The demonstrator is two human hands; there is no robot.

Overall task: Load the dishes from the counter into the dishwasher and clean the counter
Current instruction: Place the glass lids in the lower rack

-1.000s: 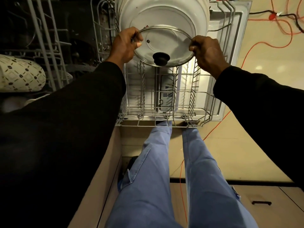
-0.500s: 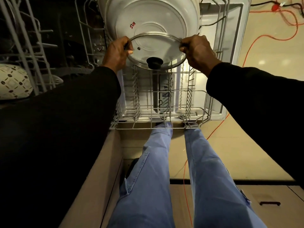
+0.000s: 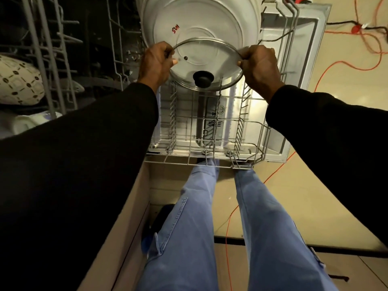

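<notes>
A round glass lid with a steel rim (image 3: 210, 57) and a black knob (image 3: 202, 79) is held upright by 2 hands over the grey wire lower rack (image 3: 180, 163) of the dishwasher. The rack is pulled out above the open silver door (image 3: 310, 38). The left hand (image 3: 156, 63) grips the lid's left edge, its fingers curled round the rim and its thumb pressed on the glass face. The right hand (image 3: 260, 68) pinches the right edge, its fingers bent tightly over the rim. The knob faces the person.

The lid's lower edge sits down among the upright tines and seems to touch them, though the contact is hard to make out. Just behind the lid, a large white round dish with a small red mark (image 3: 201, 19) stands on edge at the back of the rack.

To the left, in the dark tub, a cream bowl with a dark diamond pattern (image 3: 19, 80) lies in another rack. Orange cables (image 3: 357, 61) trail across the beige floor on the right.
</notes>
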